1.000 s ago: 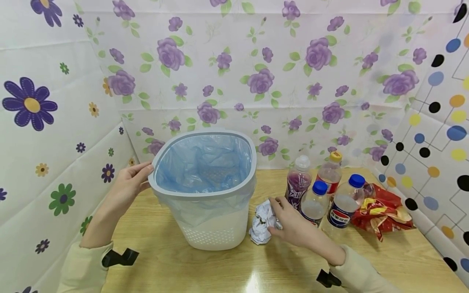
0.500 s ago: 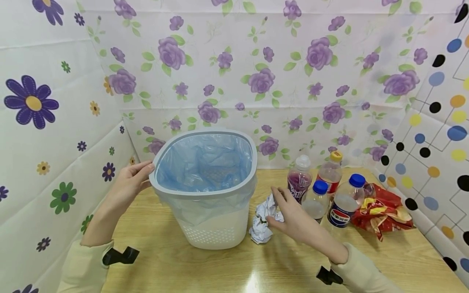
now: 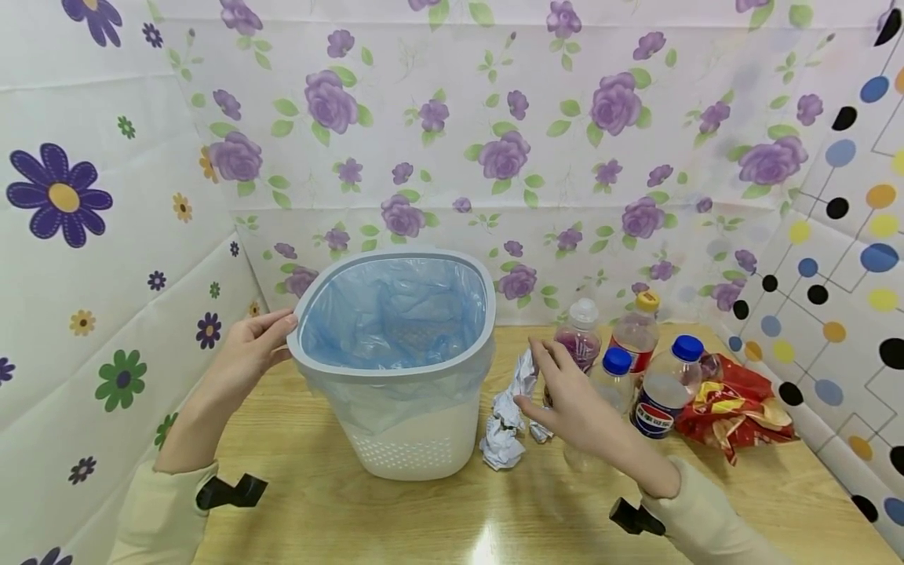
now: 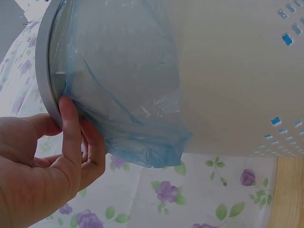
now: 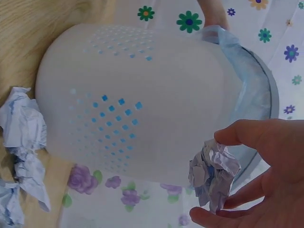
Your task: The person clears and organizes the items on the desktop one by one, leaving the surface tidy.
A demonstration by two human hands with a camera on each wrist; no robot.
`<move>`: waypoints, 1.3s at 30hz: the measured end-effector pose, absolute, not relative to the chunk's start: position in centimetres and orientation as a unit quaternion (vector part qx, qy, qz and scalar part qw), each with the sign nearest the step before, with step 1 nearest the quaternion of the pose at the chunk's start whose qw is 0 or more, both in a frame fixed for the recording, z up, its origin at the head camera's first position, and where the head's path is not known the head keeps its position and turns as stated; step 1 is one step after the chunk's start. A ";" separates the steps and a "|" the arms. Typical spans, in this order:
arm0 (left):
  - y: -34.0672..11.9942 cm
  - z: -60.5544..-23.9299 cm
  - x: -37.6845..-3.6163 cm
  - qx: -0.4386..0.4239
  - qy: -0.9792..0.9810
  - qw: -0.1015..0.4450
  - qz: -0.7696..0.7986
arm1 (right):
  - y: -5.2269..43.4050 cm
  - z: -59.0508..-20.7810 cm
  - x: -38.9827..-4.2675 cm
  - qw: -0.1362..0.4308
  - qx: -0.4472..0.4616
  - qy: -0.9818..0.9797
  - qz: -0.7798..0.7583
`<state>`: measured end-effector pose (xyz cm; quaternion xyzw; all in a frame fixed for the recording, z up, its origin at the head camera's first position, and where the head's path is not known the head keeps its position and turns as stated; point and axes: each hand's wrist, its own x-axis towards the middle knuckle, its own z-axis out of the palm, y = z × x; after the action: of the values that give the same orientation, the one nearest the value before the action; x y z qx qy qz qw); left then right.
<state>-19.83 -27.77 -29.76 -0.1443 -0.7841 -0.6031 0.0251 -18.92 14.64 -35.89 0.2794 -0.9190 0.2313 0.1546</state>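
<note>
My left hand (image 3: 250,357) pinches the left rim of a white trash bin (image 3: 417,447), which has a grey rim and a blue plastic bag (image 3: 353,314) lining it. In the left wrist view the thumb and fingers (image 4: 71,133) grip the rim and the folded-over bag. My right hand (image 3: 582,408) holds a crumpled paper ball (image 5: 213,175) between thumb and fingers, raised off the table beside the bin's right side. Below it, more crumpled white paper (image 3: 503,447) lies on the table against the bin's right side, with another piece (image 3: 541,431) partly hidden by the hand.
Right of my right hand stand several drink bottles: a purple one with a white cap (image 3: 583,315), a yellow-capped one (image 3: 639,329), and two blue-capped ones, the nearer-right labelled (image 3: 655,416). A red snack bag (image 3: 738,408) lies at the far right. Patterned cloth surrounds the wooden table (image 3: 297,471).
My right hand has taken a paper ball from the pile and lifted it, leaving other crumpled paper on the table. The left hand stays on the bin's rim.
</note>
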 end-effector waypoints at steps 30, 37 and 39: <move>-27.8 -29.9 -19.9 -0.150 -0.785 0.028 -0.601 | 14.3 -29.1 -18.1 0.159 0.305 -0.903 0.257; -27.8 -29.8 -20.0 -0.147 -0.791 0.023 -0.594 | 13.7 -27.8 -18.1 0.176 0.326 -0.890 0.265; -27.8 -29.7 -20.0 -0.148 -0.791 0.023 -0.593 | 13.5 -27.4 -18.1 0.179 0.335 -0.884 0.271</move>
<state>-19.97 -27.82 -29.74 -0.1480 -0.7910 -0.5932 0.0230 -18.13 13.51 -27.39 0.3353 -0.8844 0.2708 0.1789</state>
